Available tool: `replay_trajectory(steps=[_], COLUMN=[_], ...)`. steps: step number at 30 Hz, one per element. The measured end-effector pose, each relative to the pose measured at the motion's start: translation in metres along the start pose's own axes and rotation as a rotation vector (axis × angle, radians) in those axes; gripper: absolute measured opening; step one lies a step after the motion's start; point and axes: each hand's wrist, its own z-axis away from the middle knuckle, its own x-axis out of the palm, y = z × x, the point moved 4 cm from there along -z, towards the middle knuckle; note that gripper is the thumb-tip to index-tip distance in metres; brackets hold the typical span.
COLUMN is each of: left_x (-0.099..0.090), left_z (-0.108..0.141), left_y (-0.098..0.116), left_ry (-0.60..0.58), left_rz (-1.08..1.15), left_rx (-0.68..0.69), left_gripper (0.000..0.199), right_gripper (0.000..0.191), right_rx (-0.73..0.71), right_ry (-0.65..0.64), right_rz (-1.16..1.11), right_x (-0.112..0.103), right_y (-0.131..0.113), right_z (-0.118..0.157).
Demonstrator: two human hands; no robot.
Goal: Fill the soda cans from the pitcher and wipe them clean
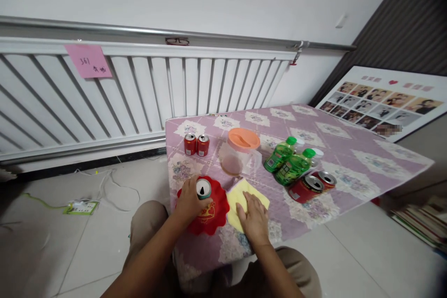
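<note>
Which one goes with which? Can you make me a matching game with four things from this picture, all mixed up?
Things:
1. left hand
2. pitcher
3. right hand
4. small red cans

Matches:
A. standing side by side
B. resting on the yellow cloth
C. curled around a lone can
D. topped with an orange lid

Right pairs: 1-C, 2-D, 3-B, 4-A

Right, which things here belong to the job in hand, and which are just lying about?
Likely in the job:
left hand, around a teal metal can
red scalloped dish, beneath the can
right hand, on a square yellow cloth

Apparently just lying about:
two small red metal cans
clear jug with orange lid
two green-capped plastic bottles
two larger red cans
</note>
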Motion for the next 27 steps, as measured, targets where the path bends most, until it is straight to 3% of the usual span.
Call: replay_trajectory(steps=[5,12,19,27], left_x=[-0.009,-0.014,-0.007,-0.005], left_z=[0.005,-0.005,-0.005,-0.001], left_y=[-0.011,-0.016,-0.010,-0.005], left_ry=[-0.143,-0.252,-0.154,-0.068], left_rz=[0.198,0.290,0.145,-0.032], left_rx=[0.068,0.063,0.148,0.013], left_gripper=[0.098,0.096,0.081,0.082], right_gripper=[0.046,0.045,0.047,0.045], right_rx=[-0.018,-0.014,0.015,-0.006], right_ry=[0.017,0.008,-0.037,0.001], right_rz=[-0.027,-0.020,-0.008,-0.010], right_x=[0.000,0.000,0.001,0.001], right_y=[0.001,0.000,0.001,0.002], right_z=[0.000,0.001,0.001,0.002])
